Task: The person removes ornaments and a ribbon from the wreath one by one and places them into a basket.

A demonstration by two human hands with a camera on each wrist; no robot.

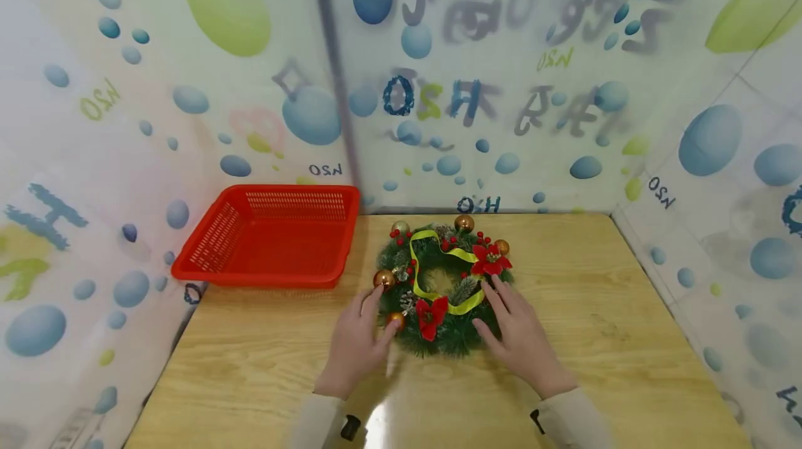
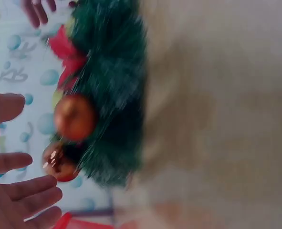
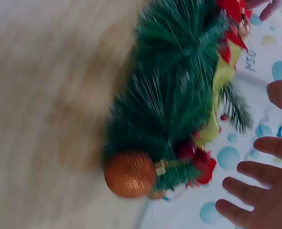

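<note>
A green Christmas wreath with copper baubles, red berries and pine cones lies flat on the table. One red flower sits at its near side, another at its far right. Over the wreath loops a yellow-green ribbon. My left hand is at the near left edge, fingers spread beside the copper baubles. On the opposite side, my right hand reaches over the near right edge, fingertips close to the ribbon. Both wrist views show relaxed, parted fingers with nothing gripped.
A red plastic basket with slotted walls stands at the back left of the wooden table. Patterned white sheeting with blue and green spots rises behind the table and along both sides.
</note>
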